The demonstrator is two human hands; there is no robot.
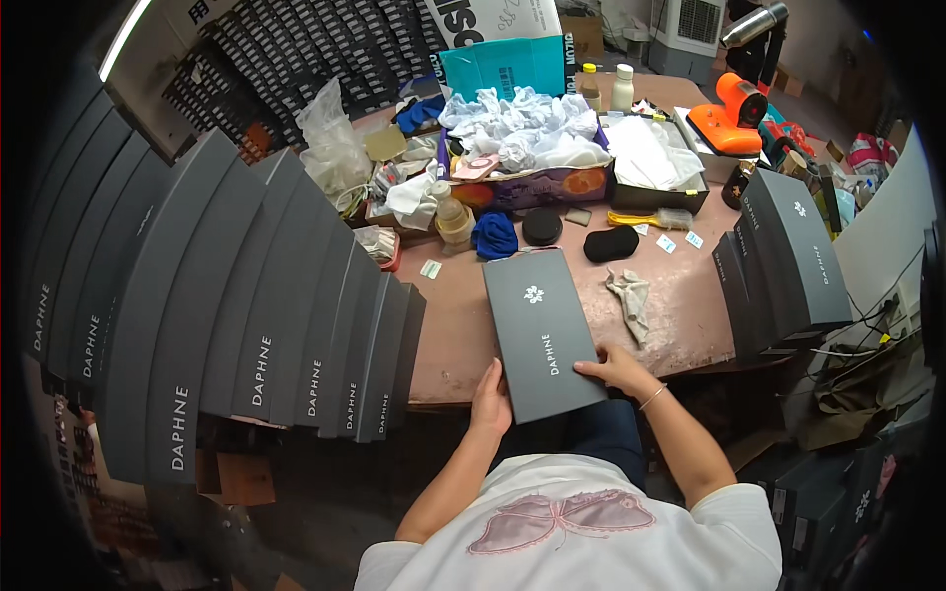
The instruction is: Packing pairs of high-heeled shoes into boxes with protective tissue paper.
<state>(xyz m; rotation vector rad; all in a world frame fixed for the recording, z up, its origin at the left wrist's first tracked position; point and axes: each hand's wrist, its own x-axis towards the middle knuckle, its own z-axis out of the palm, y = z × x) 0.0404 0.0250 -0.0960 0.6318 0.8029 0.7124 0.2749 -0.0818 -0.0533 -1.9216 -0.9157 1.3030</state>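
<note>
A dark grey shoe box (527,330) with white lettering and a white flower mark on its lid lies at the front edge of the table, partly overhanging it. My left hand (492,402) is against its left side near the front corner. On the right side my right hand (617,372) grips the box, thumb on top of the lid and the other fingers down the side. The lid is on, so the inside is hidden. Just right of the box lies a crumpled pale cloth (631,303).
Tall stacks of grey shoe boxes (261,325) stand close on my left, and several more (793,256) on the right. Across the table (448,330) are a carton of crumpled white paper (522,128), a black sponge (611,243), a yellow-handled brush (650,219), bottles and an orange device (731,118).
</note>
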